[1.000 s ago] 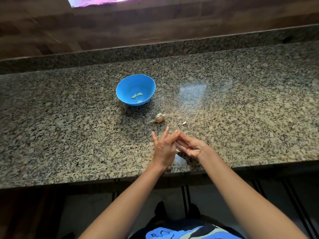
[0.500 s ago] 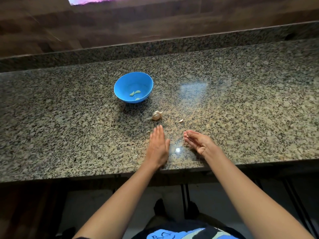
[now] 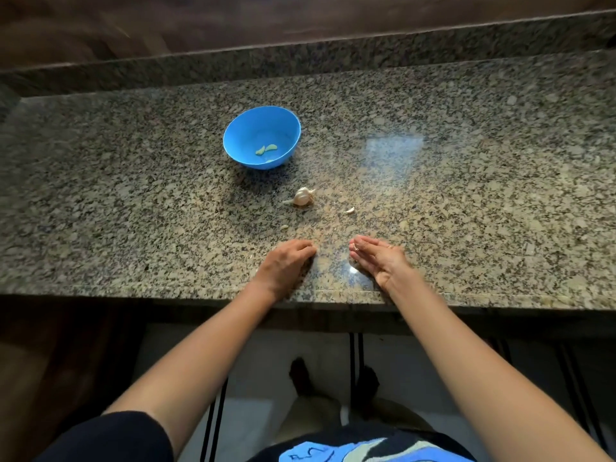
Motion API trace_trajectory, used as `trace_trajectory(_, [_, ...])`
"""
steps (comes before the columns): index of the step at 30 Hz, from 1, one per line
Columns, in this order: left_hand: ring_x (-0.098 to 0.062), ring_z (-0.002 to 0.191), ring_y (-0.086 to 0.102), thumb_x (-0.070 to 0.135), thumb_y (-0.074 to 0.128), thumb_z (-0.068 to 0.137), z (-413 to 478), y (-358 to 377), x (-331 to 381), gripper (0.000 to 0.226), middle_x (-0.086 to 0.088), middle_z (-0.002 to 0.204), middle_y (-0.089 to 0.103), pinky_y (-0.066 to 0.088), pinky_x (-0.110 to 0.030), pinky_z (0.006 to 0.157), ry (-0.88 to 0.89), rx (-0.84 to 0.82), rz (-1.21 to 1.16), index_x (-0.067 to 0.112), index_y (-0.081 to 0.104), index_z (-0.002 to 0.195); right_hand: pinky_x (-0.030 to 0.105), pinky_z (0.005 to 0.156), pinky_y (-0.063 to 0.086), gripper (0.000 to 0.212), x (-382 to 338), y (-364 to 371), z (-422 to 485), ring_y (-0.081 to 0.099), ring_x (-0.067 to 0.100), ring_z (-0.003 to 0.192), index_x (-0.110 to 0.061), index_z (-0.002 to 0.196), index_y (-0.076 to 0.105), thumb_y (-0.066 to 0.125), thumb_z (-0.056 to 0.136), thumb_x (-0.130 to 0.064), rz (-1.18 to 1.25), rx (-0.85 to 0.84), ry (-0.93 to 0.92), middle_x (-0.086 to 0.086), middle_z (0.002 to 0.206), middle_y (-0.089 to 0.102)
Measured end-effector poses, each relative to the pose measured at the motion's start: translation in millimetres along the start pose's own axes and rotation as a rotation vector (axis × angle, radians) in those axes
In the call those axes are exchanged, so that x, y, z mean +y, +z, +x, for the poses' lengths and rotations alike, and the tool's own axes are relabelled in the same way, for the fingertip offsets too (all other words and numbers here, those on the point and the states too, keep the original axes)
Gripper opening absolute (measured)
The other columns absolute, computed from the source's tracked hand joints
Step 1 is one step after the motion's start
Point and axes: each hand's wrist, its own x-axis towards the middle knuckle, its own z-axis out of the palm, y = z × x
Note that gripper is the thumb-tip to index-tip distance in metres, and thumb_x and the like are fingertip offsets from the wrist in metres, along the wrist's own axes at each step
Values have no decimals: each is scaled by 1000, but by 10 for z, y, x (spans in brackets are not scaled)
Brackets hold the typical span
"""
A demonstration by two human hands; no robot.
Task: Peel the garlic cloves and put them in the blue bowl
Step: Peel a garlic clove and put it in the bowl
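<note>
Loose and empty, left hand (image 3: pixel 286 265) and right hand (image 3: pixel 378 259) rest on the surface (image 3: pixel 483 201); best to steady the garlic bulb (image 3: pixel 302 197) and twist one clove free.

You face a speckled granite countertop (image 3: pixel 133 201), with a low granite upstand (image 3: pixel 300 58) along its far edge and dark wood panelling (image 3: pixel 233 18) behind. A pale glare (image 3: pixel 393 145) sits on the polished stone; light floor (image 3: pixel 253 361) shows below.

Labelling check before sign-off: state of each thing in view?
blue bowl: upright, peeled cloves inside
garlic bulb: unpeeled, lying on countertop, apart from bowl
skin scrap: loose on countertop
left hand: palm down, fingers bent, nothing seen held
right hand: on edge, fingers straight
</note>
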Motion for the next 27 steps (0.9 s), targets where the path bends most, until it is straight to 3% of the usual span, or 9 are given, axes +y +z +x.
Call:
trace_trajectory(3, [-19, 64, 62, -11, 62, 80, 68, -61, 78, 17, -13, 81, 67, 54, -24, 58, -98, -97, 21, 2, 66, 91, 25, 59, 57, 4, 31, 15, -20, 67, 17, 63, 1, 85, 63, 61, 81, 3, -19, -5, 9, 13, 77, 67])
trace_trajectory(6, [-16, 68, 56, 1, 47, 93, 132, -73, 163, 13, -8, 82, 62, 47, -21, 59, -259, -208, 61, 4, 60, 93, 25, 58, 57, 6, 70, 59, -54, 68, 18, 64, 2, 87, 63, 61, 81, 3, -53, -17, 3, 14, 80, 68])
trace_trajectory(8, [-15, 71, 59, 5, 54, 90, 210, -122, 240, 6, -6, 81, 62, 52, -24, 65, -469, -177, -106, 6, 60, 89, 25, 61, 57, 6, 91, 144, -91, 68, 20, 70, 3, 87, 62, 62, 81, 3, -92, -43, -19, 15, 81, 67])
trace_trajectory(10, [-13, 73, 64, 5, 65, 82, 242, -239, 207, 5, -6, 83, 66, 55, -25, 72, -864, -89, -567, 5, 66, 87, 26, 62, 57, 7, 114, 286, -136, 67, 20, 71, 4, 87, 62, 62, 81, 4, -127, -85, -40, 14, 81, 67])
trace_trajectory(13, [-15, 62, 65, -1, 63, 82, 37, -559, -1, 11, -15, 79, 66, 58, -25, 68, -1367, 239, -1631, -7, 65, 90, 28, 63, 56, 6, 198, 626, -203, 65, 21, 70, 4, 86, 62, 59, 82, 6, -173, -166, -50, 15, 78, 66])
trace_trajectory(15, [-13, 48, 62, -4, 54, 86, -311, -740, -200, 9, -13, 65, 62, 56, -20, 54, -1452, 553, -1951, -8, 61, 82, 25, 63, 56, 11, 367, 980, -230, 64, 19, 67, 9, 93, 61, 57, 83, 7, -245, -267, -38, 13, 75, 65])
trace_trajectory(19, [-11, 43, 61, -7, 45, 92, -1225, -1035, -550, 43, -9, 53, 63, 53, -17, 48, -1430, 1100, -2043, -3, 67, 56, 19, 57, 56, 24, 1051, 1862, -269, 65, 10, 52, 16, 106, 57, 55, 83, 11, -449, -514, 61, 10, 66, 66])
trace_trajectory(22, [-12, 46, 63, -7, 45, 92, -2083, -1264, -678, 28, -10, 56, 65, 54, -19, 50, -1412, 1491, -1981, -5, 64, 71, 17, 56, 55, 23, 1822, 2510, -436, 64, 10, 48, 16, 106, 56, 52, 84, 11, -603, -721, 192, 6, 58, 67])
trace_trajectory(27, [-12, 56, 66, -7, 50, 89, -3502, -1504, -779, 11, -8, 59, 67, 53, -18, 48, -1469, 2023, -1658, -3, 59, 84, 20, 54, 55, 23, 3223, 3321, -900, 64, 12, 47, 4, 77, 57, 40, 91, 10, -830, -948, 440, 9, 57, 65])
